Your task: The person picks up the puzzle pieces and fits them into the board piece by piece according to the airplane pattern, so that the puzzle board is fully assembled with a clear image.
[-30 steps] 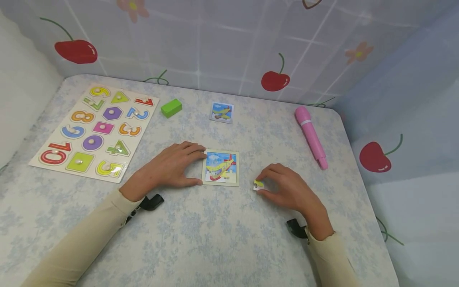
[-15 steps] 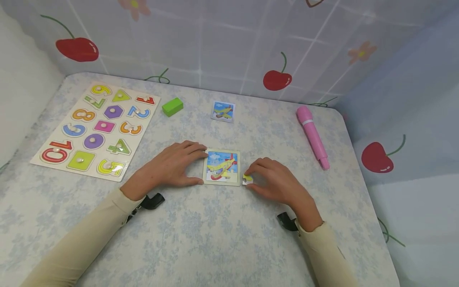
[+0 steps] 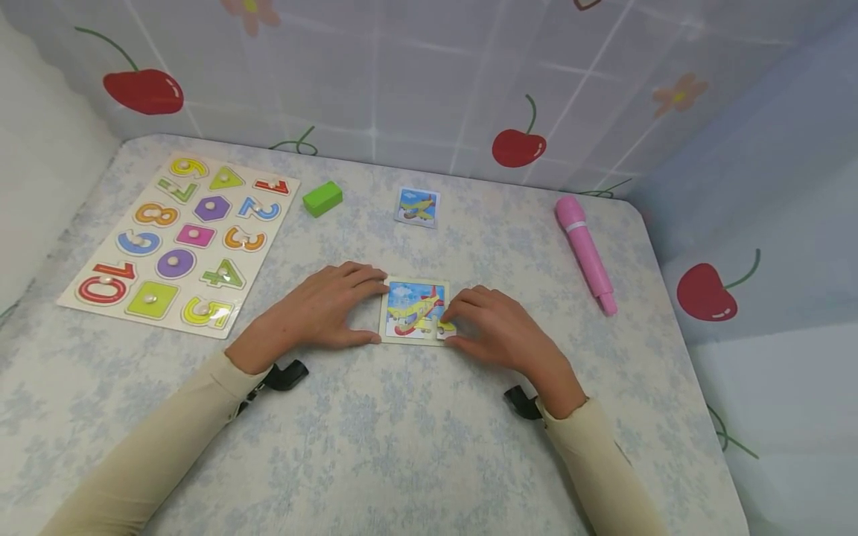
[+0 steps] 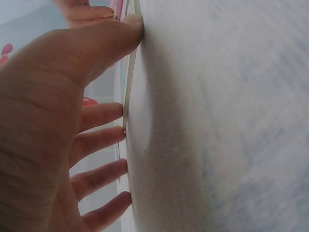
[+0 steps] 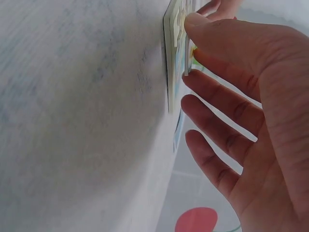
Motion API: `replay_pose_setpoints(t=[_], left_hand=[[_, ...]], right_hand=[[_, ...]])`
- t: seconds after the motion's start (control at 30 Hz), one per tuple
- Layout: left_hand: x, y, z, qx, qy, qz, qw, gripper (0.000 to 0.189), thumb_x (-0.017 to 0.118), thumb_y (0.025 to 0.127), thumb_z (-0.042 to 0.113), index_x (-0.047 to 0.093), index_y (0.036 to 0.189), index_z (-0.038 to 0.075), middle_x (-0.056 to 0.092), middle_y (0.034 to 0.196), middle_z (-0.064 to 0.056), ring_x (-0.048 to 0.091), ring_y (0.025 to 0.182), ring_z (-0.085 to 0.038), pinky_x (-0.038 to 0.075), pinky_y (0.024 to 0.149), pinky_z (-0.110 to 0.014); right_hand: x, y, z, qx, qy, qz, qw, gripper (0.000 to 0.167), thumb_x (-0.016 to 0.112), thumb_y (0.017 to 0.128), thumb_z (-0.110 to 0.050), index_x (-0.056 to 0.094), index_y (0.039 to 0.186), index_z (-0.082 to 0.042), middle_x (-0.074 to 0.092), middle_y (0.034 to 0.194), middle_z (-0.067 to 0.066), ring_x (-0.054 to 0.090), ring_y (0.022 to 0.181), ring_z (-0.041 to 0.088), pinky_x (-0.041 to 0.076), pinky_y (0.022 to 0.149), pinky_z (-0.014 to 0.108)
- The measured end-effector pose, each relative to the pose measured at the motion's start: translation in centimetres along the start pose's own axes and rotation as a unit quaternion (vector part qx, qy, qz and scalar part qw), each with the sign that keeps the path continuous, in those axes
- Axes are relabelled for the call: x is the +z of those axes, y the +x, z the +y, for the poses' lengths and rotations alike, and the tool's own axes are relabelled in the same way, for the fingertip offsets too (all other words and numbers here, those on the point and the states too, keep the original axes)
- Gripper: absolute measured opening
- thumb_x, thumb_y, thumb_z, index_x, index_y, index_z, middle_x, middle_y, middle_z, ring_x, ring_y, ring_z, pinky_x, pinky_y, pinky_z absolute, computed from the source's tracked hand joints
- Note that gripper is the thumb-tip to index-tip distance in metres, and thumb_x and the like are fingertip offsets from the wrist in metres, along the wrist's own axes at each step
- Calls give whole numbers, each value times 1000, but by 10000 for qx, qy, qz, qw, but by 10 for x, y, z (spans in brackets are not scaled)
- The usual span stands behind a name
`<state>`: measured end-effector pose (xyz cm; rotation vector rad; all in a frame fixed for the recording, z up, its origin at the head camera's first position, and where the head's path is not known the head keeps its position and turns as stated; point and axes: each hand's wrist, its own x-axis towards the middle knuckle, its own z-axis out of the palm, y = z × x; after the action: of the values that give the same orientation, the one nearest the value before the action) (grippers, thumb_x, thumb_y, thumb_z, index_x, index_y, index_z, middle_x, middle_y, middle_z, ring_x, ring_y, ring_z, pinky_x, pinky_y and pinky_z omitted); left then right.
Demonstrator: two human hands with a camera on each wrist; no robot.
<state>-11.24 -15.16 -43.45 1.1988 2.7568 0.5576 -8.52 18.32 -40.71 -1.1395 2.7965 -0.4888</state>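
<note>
A small square jigsaw puzzle (image 3: pixel 407 298) with a yellow airplane picture lies flat in a pale frame. Against its left edge rests my left hand (image 3: pixel 318 309), thumb near the lower corner and fingers extended near the upper one. My right hand (image 3: pixel 509 331) pinches a yellow and white puzzle piece (image 3: pixel 445 330) between thumb and fingertips, over the puzzle's lower right corner. In the right wrist view the piece (image 5: pixel 187 58) is held just above the puzzle frame (image 5: pixel 169 63), its edge toward the camera. The other right fingers are spread.
A number-and-shape peg board (image 3: pixel 181 246) lies at the left. Behind the puzzle are a green block (image 3: pixel 323 199) and a small airplane picture card (image 3: pixel 418 207). A pink microphone-like toy (image 3: pixel 585 255) lies at the right. A cherry-patterned curtain (image 3: pixel 429 82) hangs behind the table.
My right hand has moved left with the puzzle piece, from beside the puzzle to over its lower right corner. The left hand has stayed at the left edge.
</note>
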Motion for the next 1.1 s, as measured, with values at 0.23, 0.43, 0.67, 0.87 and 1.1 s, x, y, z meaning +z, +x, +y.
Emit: replay_pose_setpoints(t=[0.23,0.43,0.67,0.87,1.1], left_hand=[[0,0,0,-12,19,11,10000,80,82,89,61,63,150,13,53,160,-7,48,146,-31,45,113,-55],[-1,0,0,27,-6,48,10000,79,82,89,60,63,150,13,53,159,-7,49,145,-31,46,112,-55],[-1,1,1,13,-30,37,10000,79,83,89,60,64,149,13,54,159,-7,49,145,-31,46,112,-55],[-1,1,1,-20,-17,-1,10000,79,82,89,61,63,149,13,53,159,-7,48,146,-31,46,112,-55],[3,-2,1,-103,-148,-9,9998,83,83,88,62,61,151,13,51,159,-8,47,146,-30,43,115,-55]], right_hand=[[3,9,-3,-120,-3,-87,9999,30,91,89,-27,79,114,-16,72,120,-2,65,112,21,56,96,43],[5,14,-5,-70,-72,-189,9998,30,92,89,-30,79,113,-17,72,121,-2,65,114,21,56,98,43],[7,16,-5,-112,-96,-178,9997,27,92,90,-29,79,110,-17,72,119,-2,66,112,21,56,98,43],[6,17,-6,-131,-104,-226,9996,24,91,90,-30,80,106,-16,71,116,-2,66,109,20,56,95,41],[-1,20,-7,-71,127,-547,9984,25,88,93,-30,82,112,-14,72,118,1,64,111,21,55,98,40]])
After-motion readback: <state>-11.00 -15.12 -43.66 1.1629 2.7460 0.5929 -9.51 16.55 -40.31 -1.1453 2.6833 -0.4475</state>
